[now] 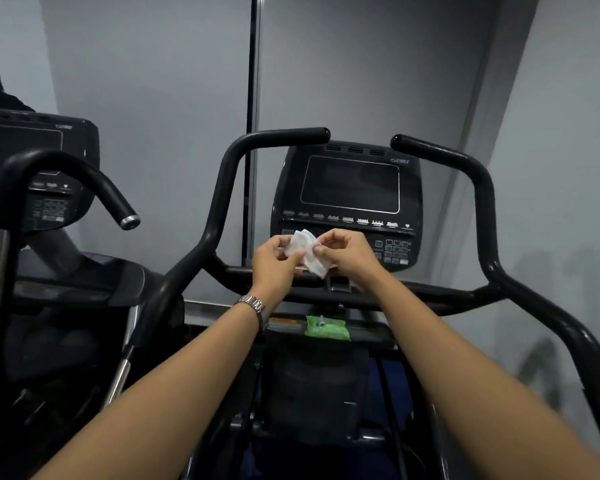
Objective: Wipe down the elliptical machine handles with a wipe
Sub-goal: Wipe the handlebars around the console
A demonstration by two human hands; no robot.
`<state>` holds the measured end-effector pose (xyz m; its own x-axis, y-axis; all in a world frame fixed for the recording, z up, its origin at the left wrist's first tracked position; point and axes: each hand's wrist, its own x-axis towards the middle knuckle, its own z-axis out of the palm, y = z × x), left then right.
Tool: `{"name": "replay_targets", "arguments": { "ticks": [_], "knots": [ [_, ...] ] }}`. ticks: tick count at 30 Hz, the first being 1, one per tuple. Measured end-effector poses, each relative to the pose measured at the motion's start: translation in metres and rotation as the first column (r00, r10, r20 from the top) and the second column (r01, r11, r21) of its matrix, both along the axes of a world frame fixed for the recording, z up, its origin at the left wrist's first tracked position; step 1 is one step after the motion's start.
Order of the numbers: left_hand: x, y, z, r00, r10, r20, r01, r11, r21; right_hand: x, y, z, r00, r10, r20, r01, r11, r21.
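Far left: a neighbouring machine point(32, 168) is standing beside the elliptical, its curved black bar arching over and ending in a silver cap.

The left handle point(222, 188) is rising from the frame and bending inward at the top; nothing is touching it.

The left hand point(272, 261) is reaching forward with a metal wristwatch point(253, 304) sitting on the wrist; its grip is grasping the wipe, thumb and fingers pinching the left edge.

The wipe point(303, 249) is white and crumpled, partly folded; it is hanging in the air between the two hands, in front of the lower part of the console and between the two handles, touching neither.

The right hand point(350, 254) is meeting it from the other side; its grip is likewise grasping the wipe, fingers curling and pinching the right edge.

The console point(349, 188) is sitting just behind the hands, its screen showing dark, a keypad lying below to the right.

A green packet point(328, 329) is lying on the ledge below the hands, well under the wipe.

The right handle point(485, 202) is mirroring the left one, standing untouched; a grey wall point(551, 168) is filling the space behind.
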<state>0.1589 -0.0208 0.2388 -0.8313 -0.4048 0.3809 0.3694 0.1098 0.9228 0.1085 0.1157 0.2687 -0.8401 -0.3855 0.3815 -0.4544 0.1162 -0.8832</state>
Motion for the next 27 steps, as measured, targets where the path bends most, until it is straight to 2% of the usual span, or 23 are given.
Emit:
{"name": "replay_targets", "arguments": {
  "ticks": [2, 5, 11, 15, 20, 27],
  "knots": [
    [0.007, 0.011, -0.002, 1.0, 0.014, -0.007, -0.014, 1.0, -0.009, 0.012, 0.017, -0.005, 0.992, 0.029, 0.125, -0.026, 0.999, -0.025],
    [0.019, 0.028, -0.009, 0.999, -0.004, -0.037, -0.001, 0.992, -0.122, 0.025, 0.041, -0.018, 0.959, 0.061, 0.275, -0.046, 0.997, -0.062],
    [0.035, 0.058, -0.036, 0.999, 0.049, -0.009, -0.049, 0.942, -0.333, 0.046, 0.079, -0.042, 0.882, 0.137, 0.451, -0.076, 0.986, -0.151],
    [0.045, 0.084, -0.05, 0.996, 0.083, 0.03, -0.064, 0.913, -0.403, 0.063, 0.1, -0.054, 0.892, 0.109, 0.438, -0.056, 0.99, -0.133],
    [0.056, 0.107, -0.063, 0.995, 0.025, 0.092, 0.016, 0.906, -0.424, 0.079, 0.122, -0.066, 0.91, 0.032, 0.412, 0.005, 0.996, -0.088],
    [0.06, 0.12, -0.065, 0.993, -0.062, 0.104, 0.095, 0.933, -0.346, 0.087, 0.136, -0.066, 0.935, -0.007, 0.354, 0.014, 1.0, -0.016]
  ]
}}
